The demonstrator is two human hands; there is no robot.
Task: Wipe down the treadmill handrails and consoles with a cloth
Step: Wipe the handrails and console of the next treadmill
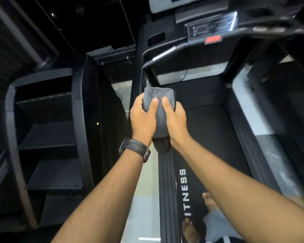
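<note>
My left hand (142, 118) and right hand (175, 120) curl tight round the grey cloth (158, 95) on the left handrail (145, 76); I'd squeeze evenly and slide toward the far console (212, 28).

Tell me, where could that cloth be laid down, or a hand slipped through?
The treadmill belt lies bare ahead of the feet, between its side rails. The stair machine's steps on the left look bare too. A hand could probably pass under the console. It is crowded at the handrail, where left hand and right hand both grip the cloth.
</note>
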